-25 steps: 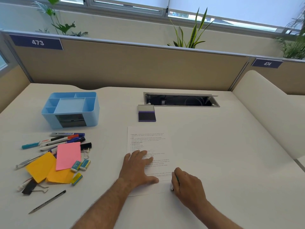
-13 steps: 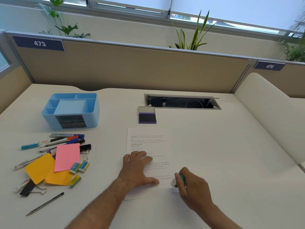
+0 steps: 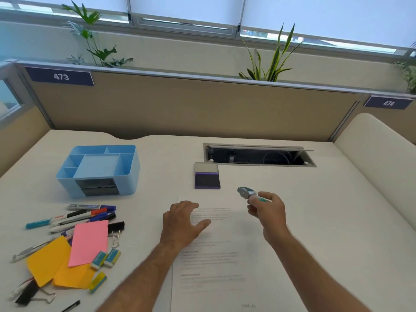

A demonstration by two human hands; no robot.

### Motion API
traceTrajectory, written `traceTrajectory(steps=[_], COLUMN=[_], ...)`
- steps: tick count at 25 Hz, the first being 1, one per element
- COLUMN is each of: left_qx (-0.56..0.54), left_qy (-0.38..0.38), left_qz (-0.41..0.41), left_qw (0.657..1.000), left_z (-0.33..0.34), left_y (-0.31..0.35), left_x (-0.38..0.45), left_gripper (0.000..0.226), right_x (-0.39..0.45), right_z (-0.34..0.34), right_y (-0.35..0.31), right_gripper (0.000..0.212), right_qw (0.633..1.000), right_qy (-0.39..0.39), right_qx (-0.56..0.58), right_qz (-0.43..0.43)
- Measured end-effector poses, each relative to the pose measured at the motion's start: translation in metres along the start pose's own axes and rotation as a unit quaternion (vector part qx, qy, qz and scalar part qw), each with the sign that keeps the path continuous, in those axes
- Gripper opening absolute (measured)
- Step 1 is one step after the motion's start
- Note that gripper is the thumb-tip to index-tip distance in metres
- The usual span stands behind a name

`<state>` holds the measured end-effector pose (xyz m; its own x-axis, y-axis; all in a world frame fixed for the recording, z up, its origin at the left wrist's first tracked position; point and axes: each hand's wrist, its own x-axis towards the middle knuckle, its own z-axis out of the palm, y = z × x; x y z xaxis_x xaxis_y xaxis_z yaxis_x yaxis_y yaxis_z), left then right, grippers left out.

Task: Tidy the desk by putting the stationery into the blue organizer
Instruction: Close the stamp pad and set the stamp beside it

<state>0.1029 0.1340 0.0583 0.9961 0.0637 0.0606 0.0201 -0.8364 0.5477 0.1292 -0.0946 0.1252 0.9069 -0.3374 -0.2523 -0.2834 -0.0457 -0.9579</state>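
1. Organizer (image 3: 99, 171) sits far left on worktop (image 3: 315, 210); top compartments look empty.
2. Pens (image 3: 74, 217), notes (image 3: 89, 242), erasers (image 3: 105, 258), clips (image 3: 33, 293) lie loose in front of it.
3. Right hand (image 3: 267, 210) pinches a small teal-grey tool (image 3: 246, 192), raised above paper (image 3: 225, 255).
4. Left hand (image 3: 182, 224) flat, fingers spread, holding nothing, pressing on paper.

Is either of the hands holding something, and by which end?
The right hand pinches a small grey-and-teal stamp-like tool by its near end; the left hand only presses the paper.
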Motion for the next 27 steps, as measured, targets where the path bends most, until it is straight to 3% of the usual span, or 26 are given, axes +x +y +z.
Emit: traceTrajectory(steps=[2, 6, 11, 14, 20, 27], left_qx=[-0.019, -0.026, -0.005, 0.013, 0.037, 0.046], left_qy=[0.014, 0.017, 0.001, -0.006, -0.012, -0.005], left_qz=[-0.039, -0.085, -0.093, -0.088, -0.084, -0.075], left_qw=[0.999, 0.996, 0.996, 0.996, 0.996, 0.996], left_z=[-0.003, -0.002, 0.005, 0.009, 0.015, 0.021], left_y=[-0.004, -0.012, -0.016, -0.018, -0.022, -0.025], left_x=[0.021, 0.063, 0.099, 0.110, 0.121, 0.126], left_gripper=[0.063, 0.065, 0.068, 0.068, 0.068, 0.055], right_x=[0.022, 0.053, 0.090, 0.113, 0.134, 0.138], right_z=[0.013, 0.049, 0.085, 0.098, 0.125, 0.141], right_y=[-0.002, -0.006, -0.009, -0.011, -0.017, -0.007], right_gripper=[0.017, 0.014, 0.024, 0.020, 0.031, 0.029], right_qw=[0.997, 0.995, 0.990, 0.988, 0.994, 0.993], right_qy=[-0.010, -0.002, -0.012, -0.013, -0.031, -0.060], right_qx=[0.061, 0.073, 0.040, 0.011, -0.052, -0.090], right_qz=[0.052, 0.072, 0.133, 0.152, 0.093, 0.052])
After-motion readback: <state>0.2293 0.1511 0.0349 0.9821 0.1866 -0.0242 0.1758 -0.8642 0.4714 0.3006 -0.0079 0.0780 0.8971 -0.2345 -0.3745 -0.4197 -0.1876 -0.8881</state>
